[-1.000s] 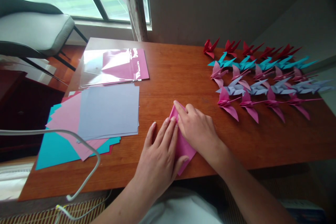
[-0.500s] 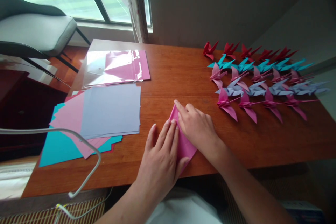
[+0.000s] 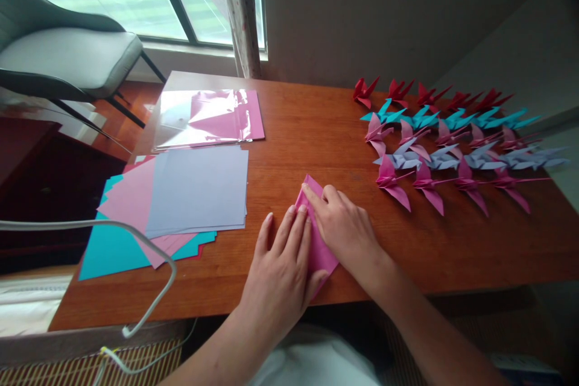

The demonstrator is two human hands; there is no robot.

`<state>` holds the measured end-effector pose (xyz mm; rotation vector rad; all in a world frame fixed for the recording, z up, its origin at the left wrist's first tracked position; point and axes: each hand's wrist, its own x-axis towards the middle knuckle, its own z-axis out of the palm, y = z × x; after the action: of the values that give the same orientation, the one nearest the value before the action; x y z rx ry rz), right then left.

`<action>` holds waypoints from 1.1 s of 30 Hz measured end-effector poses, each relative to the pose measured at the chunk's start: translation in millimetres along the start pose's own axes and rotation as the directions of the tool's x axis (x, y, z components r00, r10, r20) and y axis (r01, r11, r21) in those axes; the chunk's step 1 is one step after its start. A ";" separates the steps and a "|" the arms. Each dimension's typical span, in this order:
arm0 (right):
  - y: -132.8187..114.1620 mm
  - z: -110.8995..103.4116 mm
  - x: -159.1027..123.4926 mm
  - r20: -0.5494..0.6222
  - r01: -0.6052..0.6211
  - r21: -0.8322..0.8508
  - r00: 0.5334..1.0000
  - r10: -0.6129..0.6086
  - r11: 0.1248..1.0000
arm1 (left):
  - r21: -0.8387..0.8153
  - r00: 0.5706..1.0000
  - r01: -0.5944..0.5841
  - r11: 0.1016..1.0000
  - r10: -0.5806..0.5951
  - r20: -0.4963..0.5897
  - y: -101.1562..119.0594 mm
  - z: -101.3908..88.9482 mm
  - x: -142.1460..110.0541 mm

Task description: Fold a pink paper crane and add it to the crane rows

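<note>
A folded piece of bright pink origami paper (image 3: 322, 254) lies near the table's front edge, its narrow tip pointing away from me. My left hand (image 3: 281, 265) rests flat over its left side, fingers stretched out and thumb on the lower part. On the upper right side, my right hand (image 3: 341, 217) presses with the index finger just below the tip. Its other fingers are curled in and closed against the paper; the thumb is hidden. The paper's left portion is covered by my left hand.
Rows of folded paper cranes, including a magenta crane (image 3: 391, 182), stand at the right. To the left lie fanned sheets with a lavender sheet (image 3: 199, 190) on top. Behind them is a clear plastic packet (image 3: 208, 117) of paper. A white cable (image 3: 136, 235) crosses the left foreground.
My right index finger has slid slightly down from the paper's tip, which now shows. My left hand keeps its place on the paper. The whole view has shifted a little.
</note>
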<state>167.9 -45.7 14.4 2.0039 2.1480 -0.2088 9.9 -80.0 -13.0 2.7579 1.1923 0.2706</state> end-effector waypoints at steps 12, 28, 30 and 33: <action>-0.1 1.9 -0.5 -0.018 0.028 -0.029 0.999 -0.028 0.999 | -0.016 0.999 0.031 0.999 -0.031 -0.013 7.7 3.7 -9.5; 12.0 11.0 -13.4 -0.096 0.325 0.094 0.944 -0.316 0.941 | -0.026 1.000 0.028 0.999 -0.029 -0.008 5.5 1.6 -8.5; 14.5 12.0 -13.3 -0.105 0.352 0.106 0.934 -0.342 0.930 | -0.031 1.000 0.030 0.999 -0.030 -0.003 5.2 1.9 -8.4; 16.2 12.9 -12.8 -0.119 0.348 0.086 0.934 -0.338 0.933 | -0.035 0.999 0.030 0.999 -0.030 -0.011 5.4 2.8 -9.0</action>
<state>185.4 -59.9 5.3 1.7064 2.5965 -0.2811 8.3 -90.3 -15.8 2.7100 1.2189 0.3016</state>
